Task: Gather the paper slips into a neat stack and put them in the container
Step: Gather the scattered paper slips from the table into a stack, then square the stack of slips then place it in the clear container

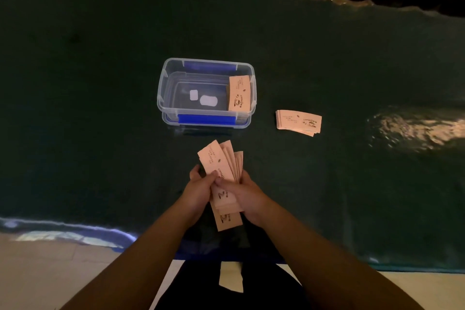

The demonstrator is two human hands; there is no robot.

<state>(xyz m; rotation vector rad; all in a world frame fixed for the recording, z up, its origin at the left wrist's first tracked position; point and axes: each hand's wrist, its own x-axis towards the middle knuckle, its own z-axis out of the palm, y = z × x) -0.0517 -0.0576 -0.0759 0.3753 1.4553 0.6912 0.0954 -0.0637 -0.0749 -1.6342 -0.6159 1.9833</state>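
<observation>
Both my hands hold a fanned bunch of pink paper slips (221, 158) printed with a coffee-cup drawing, just in front of the container. My left hand (200, 190) grips the bunch from the left, my right hand (247, 196) from the right. The slips are uneven, some sticking out at the top and bottom. The clear plastic container (163, 88) with blue clips stands on the dark green cloth beyond my hands. A stack of slips (239, 93) leans against its right inner wall. Another small stack of slips (298, 122) lies on the cloth to the container's right.
The dark green cloth (100, 133) covers the surface and ends near me at a pale floor (37, 272). Two white labels (205, 99) show on the container's bottom. A bright light reflection (415, 128) lies at the right.
</observation>
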